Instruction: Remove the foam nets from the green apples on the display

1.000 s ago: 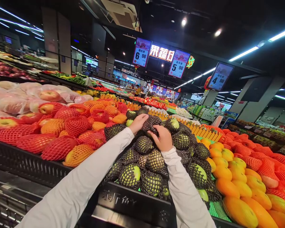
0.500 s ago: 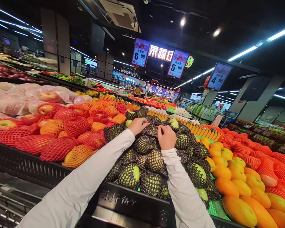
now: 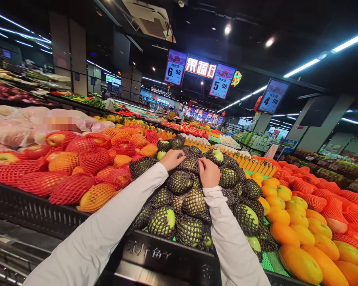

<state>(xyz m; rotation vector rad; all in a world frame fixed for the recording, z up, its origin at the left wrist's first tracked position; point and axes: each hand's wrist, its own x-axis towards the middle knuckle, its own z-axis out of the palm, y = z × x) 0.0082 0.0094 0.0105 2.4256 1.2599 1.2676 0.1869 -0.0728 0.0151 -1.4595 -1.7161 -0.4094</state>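
Green apples in black foam nets point(image 3: 193, 200) are heaped in the middle of the display. Near the top of the heap, one netted green apple point(image 3: 189, 164) lies between my two hands. On its left side, my left hand point(image 3: 172, 159) is closed, with curled fingers pinching at the net. My right hand point(image 3: 209, 172) is closed at the apple's right side, thumb and fingers pressed together on the netting. The fingertips are partly hidden, and the apple still rests among the others.
Red and orange netted apples point(image 3: 95, 159) fill the left side. Oranges point(image 3: 298, 234) and red-netted fruit point(image 3: 331, 202) lie at the right. A black front panel point(image 3: 170, 258) edges the display; a metal cart point(image 3: 8, 254) stands lower left. Price signs point(image 3: 222, 81) hang overhead.
Both hands stay at the same apple, with hardly any movement. The view has shifted very slightly.
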